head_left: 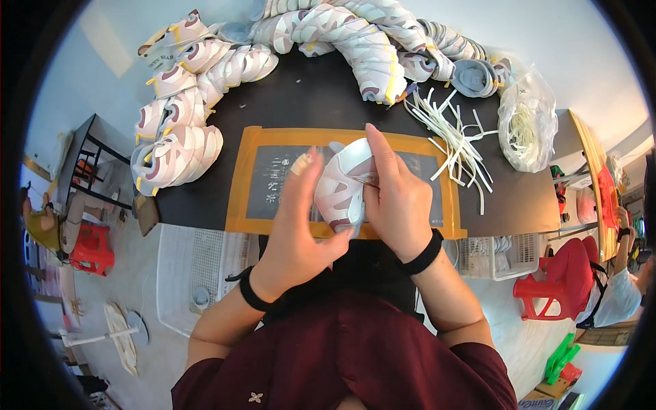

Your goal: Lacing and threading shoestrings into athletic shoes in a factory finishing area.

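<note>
A white and pale pink shoe upper (pixel 336 186) with a maroon patch at its lower end is held tilted over the middle of the table. My right hand (pixel 400 198) grips its right side, thumb and fingers closed on it. A thin dark thing (pixel 364 182) shows beside the right fingers, too small to name. Alongside the upper's left edge, my left hand (pixel 294 215) is open, its fingers stretched upward and slightly blurred. The left thumb lies close to the lower end; whether it touches cannot be made out. One left finger wears a light bandage (pixel 301 164).
A mat edged in orange tape (pixel 242 184) lies under my hands. Rows of stacked shoe uppers (pixel 369 58) curve along the back, with another pile (pixel 181 154) at left. White laces (pixel 454 137) and a plastic bag (pixel 526 123) are at right. A seated person (pixel 611 297) is farther right.
</note>
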Motion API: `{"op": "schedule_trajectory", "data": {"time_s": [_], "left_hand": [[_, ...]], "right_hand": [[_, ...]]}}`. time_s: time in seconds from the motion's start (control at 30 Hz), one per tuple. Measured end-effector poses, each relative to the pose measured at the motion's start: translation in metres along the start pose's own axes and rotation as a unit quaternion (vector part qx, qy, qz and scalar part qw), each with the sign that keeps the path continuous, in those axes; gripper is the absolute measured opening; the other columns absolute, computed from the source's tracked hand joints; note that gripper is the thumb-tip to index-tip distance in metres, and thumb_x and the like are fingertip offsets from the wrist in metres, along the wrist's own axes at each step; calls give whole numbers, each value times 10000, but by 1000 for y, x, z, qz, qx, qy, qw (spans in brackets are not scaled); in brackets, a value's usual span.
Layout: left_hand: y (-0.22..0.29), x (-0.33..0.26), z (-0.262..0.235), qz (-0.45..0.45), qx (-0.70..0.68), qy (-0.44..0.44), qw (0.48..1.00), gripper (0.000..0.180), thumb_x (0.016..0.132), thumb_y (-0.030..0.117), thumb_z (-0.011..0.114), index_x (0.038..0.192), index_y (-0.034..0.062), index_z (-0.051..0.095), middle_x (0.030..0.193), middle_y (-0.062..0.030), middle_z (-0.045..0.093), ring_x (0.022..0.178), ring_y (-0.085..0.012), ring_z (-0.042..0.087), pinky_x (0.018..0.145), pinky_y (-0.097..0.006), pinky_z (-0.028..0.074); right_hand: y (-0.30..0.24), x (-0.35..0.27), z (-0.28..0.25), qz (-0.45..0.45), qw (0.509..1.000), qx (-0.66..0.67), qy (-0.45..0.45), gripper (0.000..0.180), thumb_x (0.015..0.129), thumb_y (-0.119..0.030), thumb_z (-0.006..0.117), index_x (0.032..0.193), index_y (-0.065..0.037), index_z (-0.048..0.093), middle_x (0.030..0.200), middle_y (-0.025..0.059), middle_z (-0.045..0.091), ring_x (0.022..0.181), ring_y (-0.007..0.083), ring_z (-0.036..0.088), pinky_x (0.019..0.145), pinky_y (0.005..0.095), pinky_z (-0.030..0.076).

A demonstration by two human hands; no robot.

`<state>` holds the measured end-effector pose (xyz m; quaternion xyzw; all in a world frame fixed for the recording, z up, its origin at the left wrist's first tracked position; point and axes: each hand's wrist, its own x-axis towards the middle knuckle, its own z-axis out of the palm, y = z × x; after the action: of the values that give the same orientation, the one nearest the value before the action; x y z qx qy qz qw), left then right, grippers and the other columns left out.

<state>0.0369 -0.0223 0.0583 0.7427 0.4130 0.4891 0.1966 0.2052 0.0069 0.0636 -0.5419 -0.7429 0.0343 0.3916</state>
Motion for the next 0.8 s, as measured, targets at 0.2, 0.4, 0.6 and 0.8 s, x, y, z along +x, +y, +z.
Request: {"op": "schedule_trajectory", "data": {"time_s": [0.2,0.4,0.6,0.8], "left_hand": [[-36,4,-18,-322,-440,-138,827,412,923,143,657,1282,-2,515,1171,-60,616,1059,-143,590,935,-313,479],[-45,26,-23,-362,-420,-212,805,335,942,174,645,1238,26,592,1131,-34,644,1024,-131,613,938,-320,482],[-45,42,-23,-401,-446,-239,764,310,979,189,595,1262,63,591,1180,-35,634,1090,-160,614,964,-373,495],[-53,50,-15,-397,-424,-274,766,302,989,179,573,1251,29,586,1153,-46,640,1042,-139,615,918,-329,498]], "right_hand": [[4,-5,15,-39,998,-20,-44,656,768,-136,662,1398,-115,481,959,99,653,686,290,678,571,379,544],[14,4,-23,-12,987,99,-122,570,807,-119,655,1358,-105,509,1083,159,637,893,342,668,737,401,560],[101,16,-89,78,983,-38,-159,178,838,-96,643,1010,-113,687,1022,98,608,827,281,655,741,378,529],[140,15,-69,8,961,-94,-260,133,852,-84,629,985,-95,628,1006,114,575,847,335,636,764,425,514]]}}
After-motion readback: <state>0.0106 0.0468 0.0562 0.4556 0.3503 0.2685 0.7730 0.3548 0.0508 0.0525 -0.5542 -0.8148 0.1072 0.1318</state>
